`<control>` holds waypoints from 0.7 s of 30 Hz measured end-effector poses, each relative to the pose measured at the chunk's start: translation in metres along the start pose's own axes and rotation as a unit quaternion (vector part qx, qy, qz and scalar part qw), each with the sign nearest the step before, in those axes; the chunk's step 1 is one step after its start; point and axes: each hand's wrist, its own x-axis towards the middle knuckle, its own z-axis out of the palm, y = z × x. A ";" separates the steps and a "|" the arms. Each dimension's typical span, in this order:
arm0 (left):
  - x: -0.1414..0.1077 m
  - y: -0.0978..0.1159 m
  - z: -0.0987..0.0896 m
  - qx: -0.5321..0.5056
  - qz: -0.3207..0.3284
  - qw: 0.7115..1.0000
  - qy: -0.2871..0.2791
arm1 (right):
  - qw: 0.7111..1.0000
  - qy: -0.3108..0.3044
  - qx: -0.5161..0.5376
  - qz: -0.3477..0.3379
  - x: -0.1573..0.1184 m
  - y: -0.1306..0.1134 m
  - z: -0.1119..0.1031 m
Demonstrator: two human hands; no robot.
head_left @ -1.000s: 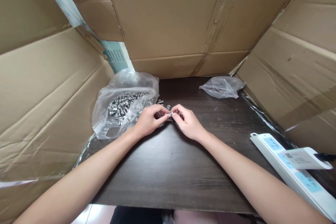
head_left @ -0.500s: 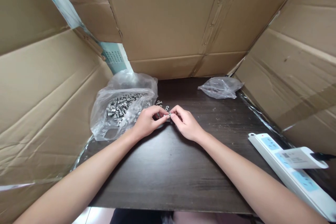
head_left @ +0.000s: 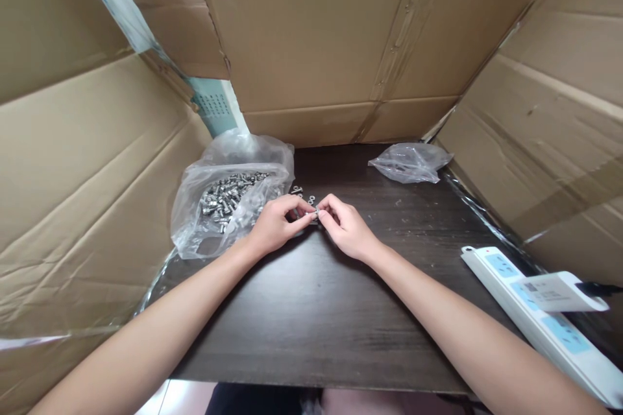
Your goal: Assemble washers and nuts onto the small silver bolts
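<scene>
My left hand (head_left: pixel 275 225) and my right hand (head_left: pixel 346 228) meet fingertip to fingertip over the dark wooden table (head_left: pixel 311 311). Together they pinch a small metal bolt (head_left: pixel 315 212) between them; whether a nut is on it is too small to tell. A few loose washers (head_left: pixel 304 194) lie on the table just beyond the fingers. To the left of my left hand lies an open clear plastic bag (head_left: pixel 195 220) with a heap of silver bolts (head_left: pixel 226 196) in it.
A smaller crumpled plastic bag (head_left: pixel 411 163) lies at the back right. A white power strip (head_left: pixel 540 318) with a white plug in it lies at the right front. Cardboard walls (head_left: pixel 321 39) close in the table at the left, back and right.
Both hands stay together on the small bolt, with only slight finger movement. The view shifted a little.
</scene>
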 end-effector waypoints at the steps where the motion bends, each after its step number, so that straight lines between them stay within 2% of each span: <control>1: 0.000 0.000 0.000 -0.001 0.000 1.000 -0.001 | 1.000 -0.003 0.002 0.005 0.000 0.000 -0.001; 10: -0.001 0.004 -0.001 -0.010 -0.022 1.000 -0.007 | 0.999 -0.023 0.008 0.024 0.000 0.000 -0.003; 21: 0.001 0.004 -0.002 -0.005 -0.032 0.999 -0.005 | 1.000 -0.013 0.003 0.018 0.000 0.001 -0.002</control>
